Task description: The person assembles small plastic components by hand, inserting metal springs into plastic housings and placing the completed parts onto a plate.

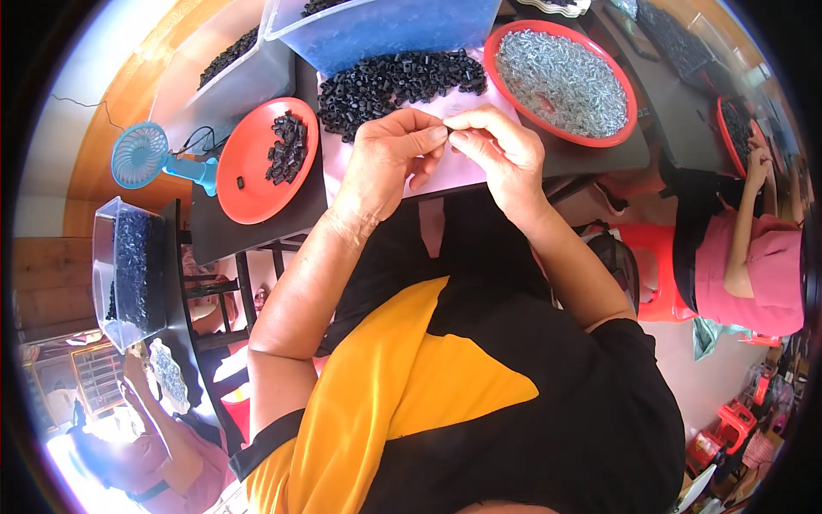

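Fingertips meeting, my left hand [394, 154] and my right hand [503, 156] are both closed in a pinch over the near edge of a pink cloth [458, 171]. Whatever they hold is too small and too covered to name. Just beyond them lies a heap of small black plastic pieces [385, 86]. To the left, a red oval plate [240, 193] carries a smaller group of black pieces [287, 150]. On the right, a red round tray [632, 111] is full of small shiny silver metal parts [565, 81], which look like screws.
A blue-tinted clear bin [394, 34] stands behind the heap, with another clear bin [257, 73] of black pieces at its left. A small blue fan [141, 156] lies beside the plate. People sit at the right [745, 265] and lower left [154, 454], near other tables.
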